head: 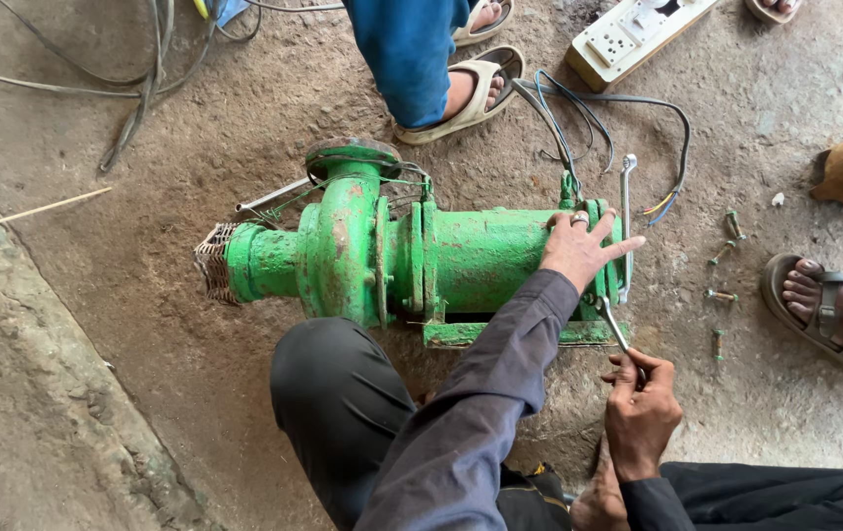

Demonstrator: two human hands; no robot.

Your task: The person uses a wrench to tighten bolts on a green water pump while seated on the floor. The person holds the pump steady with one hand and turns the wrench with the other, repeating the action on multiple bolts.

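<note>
While your left hand (pixel 579 251) presses flat on the pump (pixel 412 258), fingers spread apart over its right end cap, your right hand (pixel 638 408) sits just below that end, fingers clamped on a spanner (pixel 612 324) whose head reaches up to the cap's lower edge. The pump lies on its side on the dirt floor (pixel 146 324), mesh-covered inlet pointing away from your hands. Four bolts (pixel 722 295) already lie loose on the floor just right of the pump, so by the look of it a good part of the undoing is done. Yet the cap is still seated, and you're on a fastener at its lower corner, so I'd judge more is left. A second spanner (pixel 626 226) leans against the cap, and wires (pixel 579 128) trail off behind the pump toward a socket board (pixel 628 37).
</note>
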